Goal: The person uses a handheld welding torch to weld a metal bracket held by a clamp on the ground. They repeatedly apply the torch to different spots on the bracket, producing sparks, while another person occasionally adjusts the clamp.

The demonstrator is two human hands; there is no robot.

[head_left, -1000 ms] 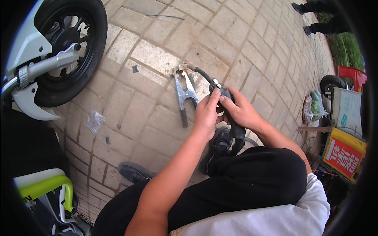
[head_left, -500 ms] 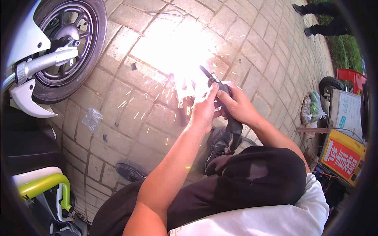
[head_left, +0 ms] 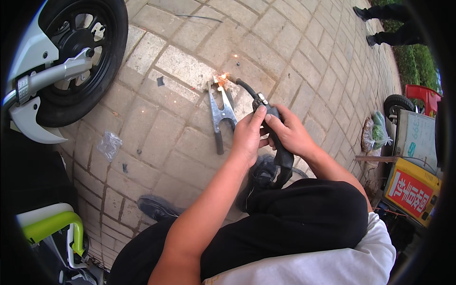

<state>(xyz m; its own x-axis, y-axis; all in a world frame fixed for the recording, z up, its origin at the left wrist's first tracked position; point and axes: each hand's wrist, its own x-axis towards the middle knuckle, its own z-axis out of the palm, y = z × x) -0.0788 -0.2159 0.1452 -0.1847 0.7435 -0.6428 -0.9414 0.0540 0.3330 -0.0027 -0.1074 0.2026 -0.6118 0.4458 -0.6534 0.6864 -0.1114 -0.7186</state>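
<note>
Welding, by the look of it, and right at the business end! Gripping the torch two-handed, wrapped from nine o'clock by the left hand and from three o'clock by the right hand, closed tight around the black body. Pressing down with both thumbs. Reaching with a curved neck toward eleven o'clock, up to the clamp. Lying there on the paving, just beyond the left hand at ten o'clock, legs toward six. Glowing orange at the top end amid sparks, right by the tip; touching or not, impossible to tell.

Calling next, most likely, for a steady hold, for bare fingers kept well back, and for a good look at that glowing spot.

Over to the writing! Printed boldly at four o'clock, on a yellow box: big white characters, tilted, across a red panel. Just above, at three, on a pale board: blue-green figures and a small patch, skewed near the rim. On torch and clamp, nothing legible.
</note>
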